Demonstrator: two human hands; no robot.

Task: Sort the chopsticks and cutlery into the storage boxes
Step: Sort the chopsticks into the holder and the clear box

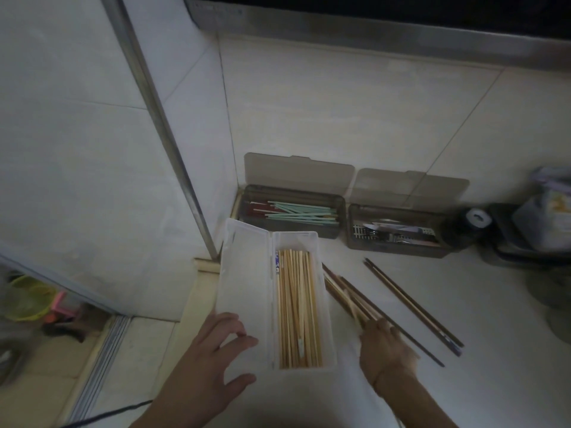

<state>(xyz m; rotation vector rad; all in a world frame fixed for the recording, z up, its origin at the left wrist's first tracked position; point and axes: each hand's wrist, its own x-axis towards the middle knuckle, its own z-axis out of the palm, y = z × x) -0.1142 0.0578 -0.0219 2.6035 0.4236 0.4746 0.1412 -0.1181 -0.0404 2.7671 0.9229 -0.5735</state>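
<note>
From the head view, the left hand [216,353] rested with loose fingers on the open clear plastic box [324,304] of pale bamboo chopsticks [298,307] while the right hand [381,342] gripped a bundle of brown wooden chopsticks [343,291] just right of it, best squared up before lowering in lengthwise.

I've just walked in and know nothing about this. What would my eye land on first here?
Probably the clear box of pale wooden chopsticks in the middle, its open lid under the left hand. Just right of it, the right hand grips a bundle of dark chopsticks. Behind stand two smoky boxes, one with green chopsticks, one with metal cutlery.
</note>
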